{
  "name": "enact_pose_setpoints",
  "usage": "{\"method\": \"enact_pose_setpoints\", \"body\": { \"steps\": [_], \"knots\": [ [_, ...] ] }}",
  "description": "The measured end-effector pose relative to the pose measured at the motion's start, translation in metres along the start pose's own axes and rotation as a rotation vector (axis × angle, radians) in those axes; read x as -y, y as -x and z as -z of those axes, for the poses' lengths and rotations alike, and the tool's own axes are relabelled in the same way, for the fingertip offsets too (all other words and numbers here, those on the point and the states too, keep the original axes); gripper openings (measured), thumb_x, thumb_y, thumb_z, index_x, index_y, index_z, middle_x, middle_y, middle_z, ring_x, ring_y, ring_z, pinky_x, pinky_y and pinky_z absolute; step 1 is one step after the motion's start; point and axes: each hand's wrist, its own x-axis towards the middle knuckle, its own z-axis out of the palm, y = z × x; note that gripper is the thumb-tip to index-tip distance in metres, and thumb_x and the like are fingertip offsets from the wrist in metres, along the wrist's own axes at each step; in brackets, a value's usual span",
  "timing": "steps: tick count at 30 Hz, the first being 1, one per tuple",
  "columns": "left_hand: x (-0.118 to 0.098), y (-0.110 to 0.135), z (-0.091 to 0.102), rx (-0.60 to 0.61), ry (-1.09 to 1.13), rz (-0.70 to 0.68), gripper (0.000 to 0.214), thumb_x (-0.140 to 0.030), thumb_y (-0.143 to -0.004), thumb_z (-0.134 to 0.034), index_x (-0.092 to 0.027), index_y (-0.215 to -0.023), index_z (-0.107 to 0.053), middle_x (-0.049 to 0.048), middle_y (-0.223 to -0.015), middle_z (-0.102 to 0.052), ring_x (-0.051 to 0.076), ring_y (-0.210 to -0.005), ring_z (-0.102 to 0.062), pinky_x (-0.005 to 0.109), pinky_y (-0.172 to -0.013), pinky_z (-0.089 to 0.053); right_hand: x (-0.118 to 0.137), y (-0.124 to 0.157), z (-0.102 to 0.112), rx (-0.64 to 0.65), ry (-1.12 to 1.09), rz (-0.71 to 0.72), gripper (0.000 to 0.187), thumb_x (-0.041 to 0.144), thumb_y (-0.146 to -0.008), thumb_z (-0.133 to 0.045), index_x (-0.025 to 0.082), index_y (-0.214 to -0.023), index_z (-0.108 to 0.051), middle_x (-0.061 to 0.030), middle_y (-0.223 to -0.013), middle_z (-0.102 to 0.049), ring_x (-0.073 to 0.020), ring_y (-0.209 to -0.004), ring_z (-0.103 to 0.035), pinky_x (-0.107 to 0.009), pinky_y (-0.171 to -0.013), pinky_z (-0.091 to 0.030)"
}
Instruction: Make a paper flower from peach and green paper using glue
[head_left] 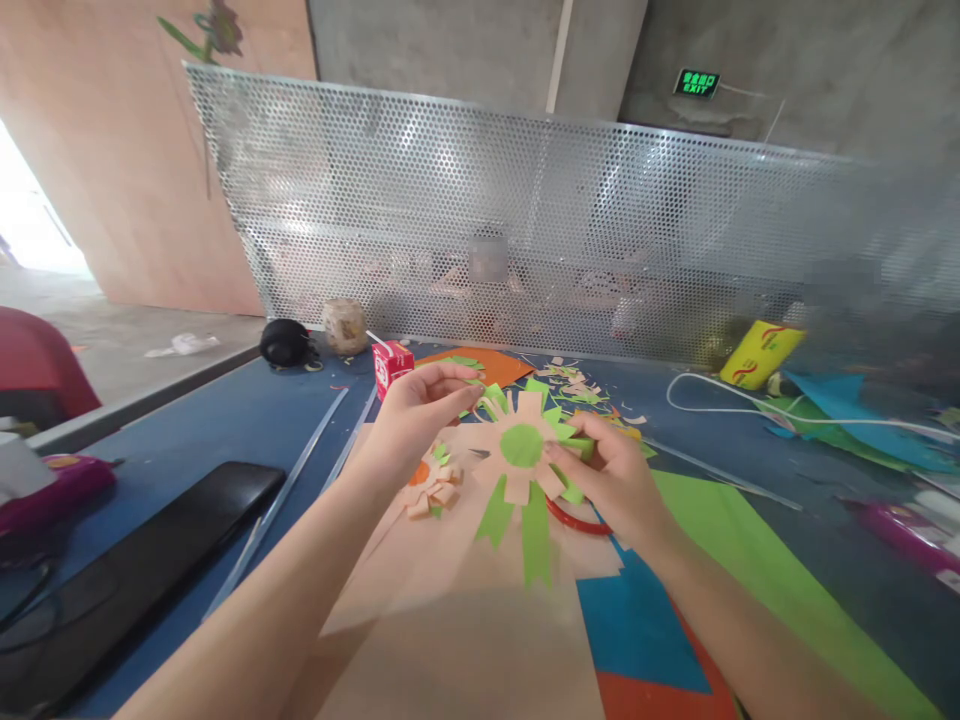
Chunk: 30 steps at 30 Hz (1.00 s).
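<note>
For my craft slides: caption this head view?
Right hand grips the paper flower by its edge while left hand pinches a petal, above a blue table strewn with paper scraps.

Even, fairly bright daylight, strongest from the blown-out opening (pixel 26 220) far left of the left hand (pixel 420 405). The perforated metal screen (pixel 450 200) behind both hands glints, smearing into blur beyond the right hand (pixel 615 475). Between them the paper flower (pixel 523 445) is sharp, shadows beneath it faint. Frame edges bow.

Two paper flowers (pixel 523 447); one red carton (pixel 391 367); one exit sign (pixel 696 83).
</note>
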Motion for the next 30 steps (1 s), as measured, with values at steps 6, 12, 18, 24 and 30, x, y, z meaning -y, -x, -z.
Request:
{"method": "enact_pose_setpoints", "body": {
  "steps": [6, 12, 18, 24, 30],
  "knots": [
    [-0.0008, 0.0007, -0.0007, 0.002, 0.029, -0.007, 0.022, -0.025, -0.061, -0.066, -0.016, -0.080, -0.060, 0.0007, -0.068, -0.059, 0.008, -0.060, -0.054, 0.019, -0.053, -0.042, -0.0006, -0.0001, 0.0003, 0.001, 0.015, -0.004, 0.020, 0.038, -0.073, -0.051, 0.021, -0.069, -0.041, 0.0050, -0.055, -0.044, -0.0078, -0.047, -0.039, -0.020, -0.043, -0.027],
    [-0.0023, 0.0005, -0.0016, -0.021, 0.032, -0.021, 0.021, -0.023, -0.059, -0.067, -0.015, -0.078, -0.060, 0.0012, -0.067, -0.060, 0.008, -0.058, -0.054, 0.019, -0.053, -0.042, -0.0010, -0.0005, 0.0007, -0.003, 0.016, -0.023, 0.022, 0.039, -0.073, -0.051, 0.020, -0.070, -0.040, 0.0051, -0.055, -0.043, -0.0069, -0.045, -0.036, -0.019, -0.041, -0.026],
    [0.0010, -0.0008, 0.0000, -0.004, 0.005, -0.020, 0.024, -0.028, -0.060, -0.066, -0.016, -0.081, -0.061, 0.0039, -0.076, -0.062, 0.010, -0.063, -0.055, 0.020, -0.052, -0.042, -0.0004, -0.0004, -0.0001, -0.012, 0.023, -0.023, 0.022, 0.039, -0.072, -0.052, 0.020, -0.070, -0.042, 0.0045, -0.055, -0.045, -0.0076, -0.046, -0.040, -0.019, -0.041, -0.029],
    [0.0040, -0.0005, 0.0012, 0.029, -0.029, 0.018, 0.031, -0.042, -0.068, -0.056, -0.018, -0.089, -0.059, 0.0064, -0.092, -0.060, 0.012, -0.072, -0.056, 0.022, -0.057, -0.043, -0.0028, -0.0027, 0.0008, -0.030, 0.013, -0.064, 0.023, 0.041, -0.071, -0.052, 0.020, -0.072, -0.044, 0.0040, -0.058, -0.048, -0.0076, -0.046, -0.042, -0.019, -0.040, -0.032],
    [0.0066, -0.0015, 0.0015, 0.022, -0.101, -0.032, 0.029, -0.034, -0.064, -0.062, -0.017, -0.087, -0.058, 0.0030, -0.074, -0.059, 0.010, -0.062, -0.054, 0.021, -0.052, -0.041, -0.0037, -0.0030, 0.0024, -0.009, 0.005, -0.098, 0.025, 0.043, -0.072, -0.051, 0.020, -0.068, -0.042, 0.0054, -0.056, -0.045, -0.0066, -0.043, -0.041, -0.018, -0.039, -0.032]
  ]
}}
